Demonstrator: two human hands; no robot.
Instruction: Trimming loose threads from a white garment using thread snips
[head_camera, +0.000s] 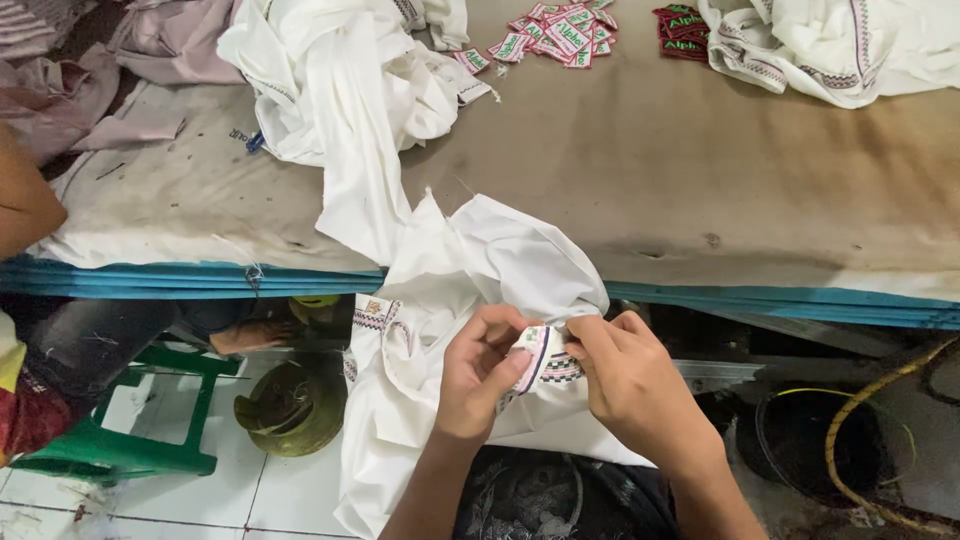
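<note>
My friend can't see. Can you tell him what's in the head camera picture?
Two hands, left and right, pinch the patterned trim of a white garment that hangs off a stained worktable. Small cloth labels lie at the table's far edge; a green stool stands below.

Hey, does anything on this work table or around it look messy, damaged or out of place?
The padded table cover is stained brown with small holes near its front edge. The small labels lie in a loose scattered heap, not stacked. A white garment trails off the table edge down to both hands, which pinch its patterned trim.
</note>
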